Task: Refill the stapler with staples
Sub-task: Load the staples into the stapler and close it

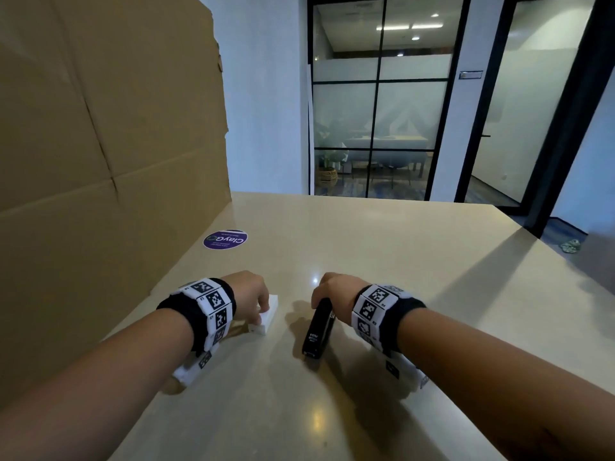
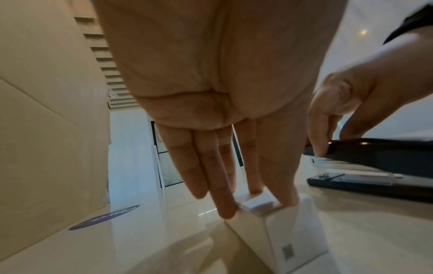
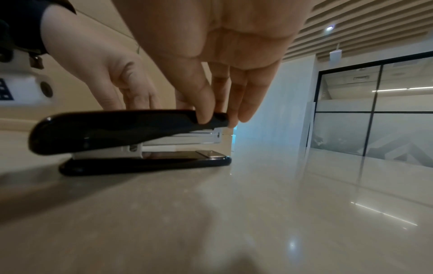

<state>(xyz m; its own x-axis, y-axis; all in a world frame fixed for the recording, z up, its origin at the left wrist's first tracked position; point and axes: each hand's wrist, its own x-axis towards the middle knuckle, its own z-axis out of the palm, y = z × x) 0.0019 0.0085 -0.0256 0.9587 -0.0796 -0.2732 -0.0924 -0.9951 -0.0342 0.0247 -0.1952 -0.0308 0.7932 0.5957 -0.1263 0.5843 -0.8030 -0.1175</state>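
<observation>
A: Item one, the stapler (image 1: 316, 331). How is it listed?

B: Black, laid flat on the beige table (image 1: 382, 261), near the middle, its length running from near to far. The top arm is seen closed over the metal magazine, and the base is flat on the surface.

A: And the hold on it?

B: Its far tip is pinched by the right hand (image 1: 336, 296); the thumb (image 3: 201, 103) is pressed on one side of the black cover and fingers are bent down over the other.

A: Item two?

B: A small white staple box (image 1: 268, 316), set just left of the stapler, apart from it. Its near end is seen open, with a flap (image 2: 257, 203) raised.

A: The other hand?

B: The left hand (image 1: 248, 296) is placed over the box; the fingertips (image 2: 226, 211) are pressed on the box's edge at one side and the thumb at the other, so the box is gripped between them.

A: Surroundings?

B: A round purple sticker (image 1: 225, 239) is recorded on the table, farther left. A tall cardboard sheet (image 1: 100, 144) is stood along the left edge. A glass partition (image 1: 379, 104) is entered beyond the far edge.
</observation>
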